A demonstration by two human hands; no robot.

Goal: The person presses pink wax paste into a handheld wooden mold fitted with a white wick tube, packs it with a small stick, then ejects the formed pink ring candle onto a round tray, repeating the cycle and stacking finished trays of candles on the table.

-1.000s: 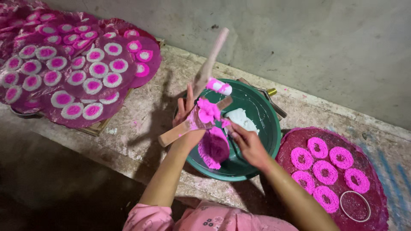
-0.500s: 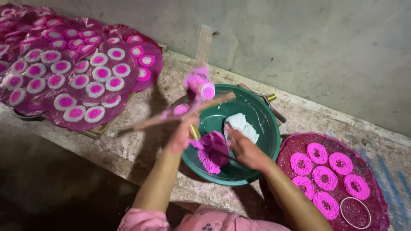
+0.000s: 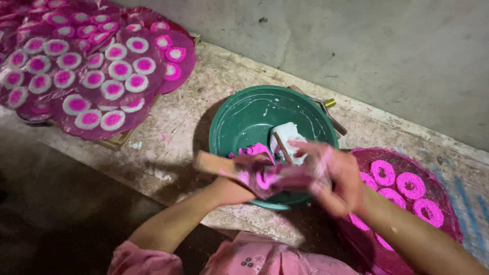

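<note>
Both hands meet over the near rim of a round green plastic basin (image 3: 244, 119). Left hand (image 3: 235, 187) is clenched around a flat wooden press (image 3: 213, 163), whose pale handle end juts out to the left; its other end is smeared with bright pink dough (image 3: 257, 152). Right hand (image 3: 333, 175), blurred and dusted pink and white, curls its fingers onto the dough at the press; whether it grips or only pinches cannot be told.

Largest in view is a rough, stained concrete ledge (image 3: 183, 137) against a grey wall (image 3: 387, 56). At upper left lies a spread of overlapping round dark-pink mats (image 3: 153, 76) carrying roughly thirty small discs (image 3: 76, 104), each white-rimmed with a pink centre. At right sits one round dark-pink mat (image 3: 448, 224) holding four clearly visible pink rings (image 3: 383, 172) with open middles, plus parts of others hidden by the right forearm.

Inside the basin, streaked with white residue, lies one white lump (image 3: 288, 133) beside a thin stick (image 3: 281, 147). Behind the basin a dark rod with a brass-coloured tip (image 3: 330, 103) pokes out.
</note>
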